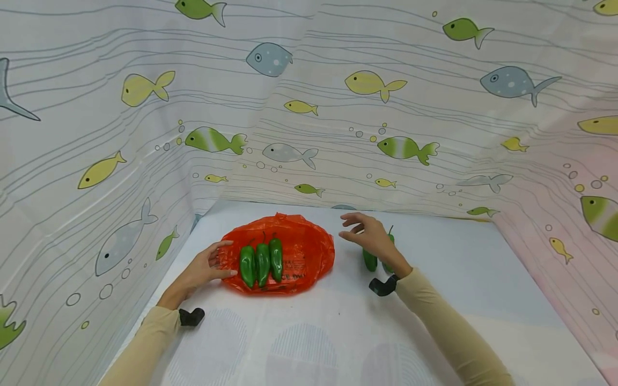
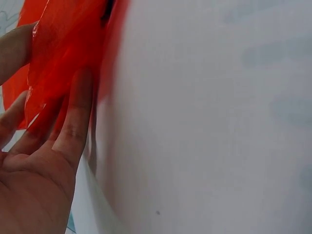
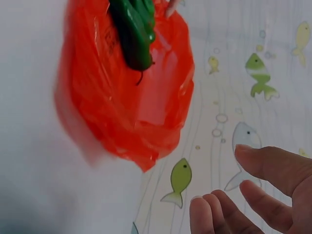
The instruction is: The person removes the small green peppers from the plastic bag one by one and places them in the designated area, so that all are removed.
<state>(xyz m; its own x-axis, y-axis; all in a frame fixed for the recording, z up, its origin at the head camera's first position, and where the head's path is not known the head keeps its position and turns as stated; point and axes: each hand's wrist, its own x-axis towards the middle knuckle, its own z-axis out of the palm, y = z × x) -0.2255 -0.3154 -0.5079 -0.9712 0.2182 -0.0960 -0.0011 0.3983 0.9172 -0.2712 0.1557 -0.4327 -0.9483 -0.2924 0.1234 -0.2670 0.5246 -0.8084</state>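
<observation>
Green peppers, three on the red bag at left, others right, partly behind the right hand, look light, firm and slick, best pinched mid-body; right fingers hang apart, empty, left hand's spread against the bag's left edge.

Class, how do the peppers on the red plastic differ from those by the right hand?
Three peppers lie on the red plastic; two peppers show on the white surface by the right hand. The three are clearly visible; the two are partly hidden behind that hand and wrist. All are green.
</observation>
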